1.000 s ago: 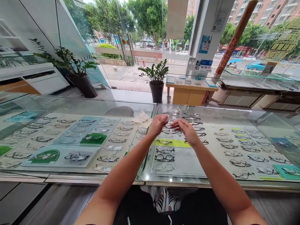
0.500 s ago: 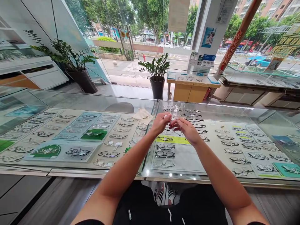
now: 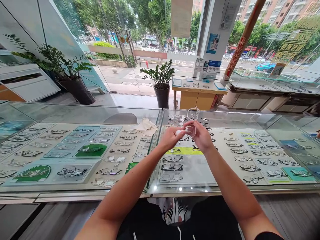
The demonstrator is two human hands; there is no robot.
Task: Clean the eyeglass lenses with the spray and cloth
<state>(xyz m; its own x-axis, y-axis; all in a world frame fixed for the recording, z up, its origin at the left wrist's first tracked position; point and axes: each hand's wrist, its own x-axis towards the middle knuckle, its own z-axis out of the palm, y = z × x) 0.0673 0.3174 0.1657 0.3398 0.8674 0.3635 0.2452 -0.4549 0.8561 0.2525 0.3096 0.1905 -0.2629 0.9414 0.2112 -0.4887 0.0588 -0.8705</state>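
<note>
Both hands are raised over the glass display case (image 3: pixel 190 190), close together. My right hand (image 3: pixel 202 136) grips a pair of clear-framed glasses (image 3: pixel 193 114), one lens standing above the fingers and the other lower, between the hands. My left hand (image 3: pixel 172 137) is closed on something small and white (image 3: pixel 180 132), which may be a cloth or tissue, and its fingers meet the lower part of the glasses. Beneath the hands, rows of glasses lie inside the case, some on a yellow-green strip (image 3: pixel 186 150).
A beige cloth (image 3: pixel 145 127) lies on the case top left of my hands. More glasses fill the left and right sections. Beyond stand a potted plant (image 3: pixel 162 95) and a wooden display table (image 3: pixel 192 99).
The glasses have turned, with one lens now rising above my right hand. My right hand has moved up, its fingers closer to my left hand. The view has shifted slightly right.
</note>
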